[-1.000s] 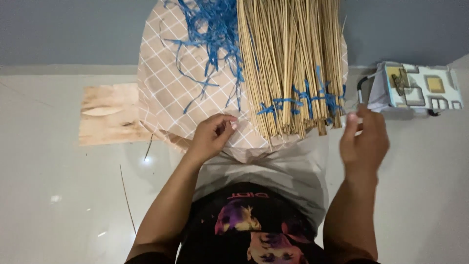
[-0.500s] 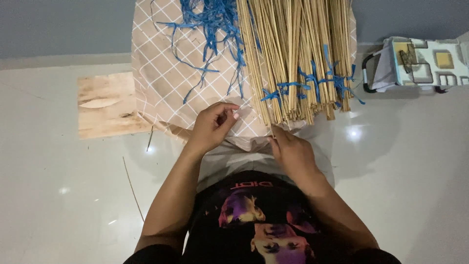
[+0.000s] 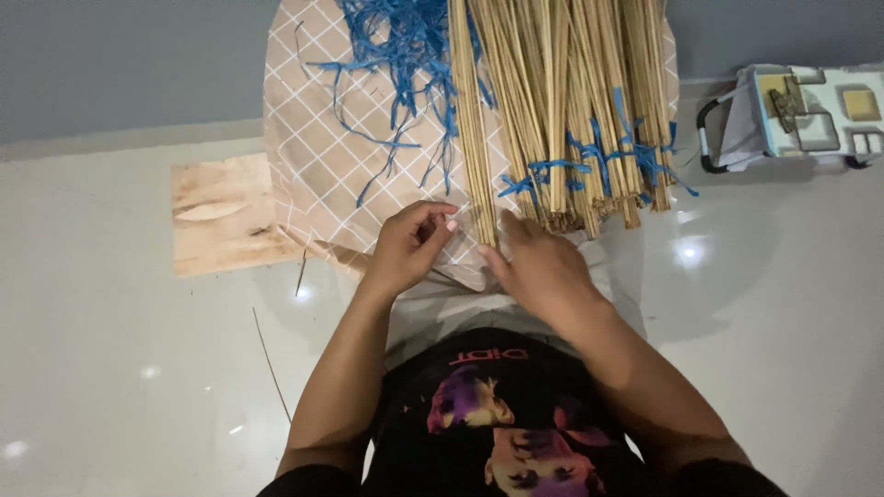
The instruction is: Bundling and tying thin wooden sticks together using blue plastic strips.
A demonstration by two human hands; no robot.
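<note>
A mass of thin tan sticks [image 3: 562,101] lies on a checked tan sheet [image 3: 318,156] in front of me. Blue string [image 3: 589,170] ties it near the lower ends. A narrow group of sticks [image 3: 471,138] stands slightly apart on the left side. My right hand [image 3: 539,267] grips the lower ends of this group with its fingertips. My left hand [image 3: 410,244] rests just left of it on the sheet, with its fingers curled against the thumb; nothing shows between them. Loose blue strings [image 3: 401,46] are heaped at the top of the sheet.
A plywood board [image 3: 226,225] lies on the glossy white floor left of the sheet. A patterned box with a dark handle [image 3: 810,115] stands at the right, by the grey wall. One thin loose stick [image 3: 272,364] lies on the floor beside my left arm.
My right hand came in from the right, near the box, to the stick ends and shifted a narrow group leftwards. My left hand has stayed put.
</note>
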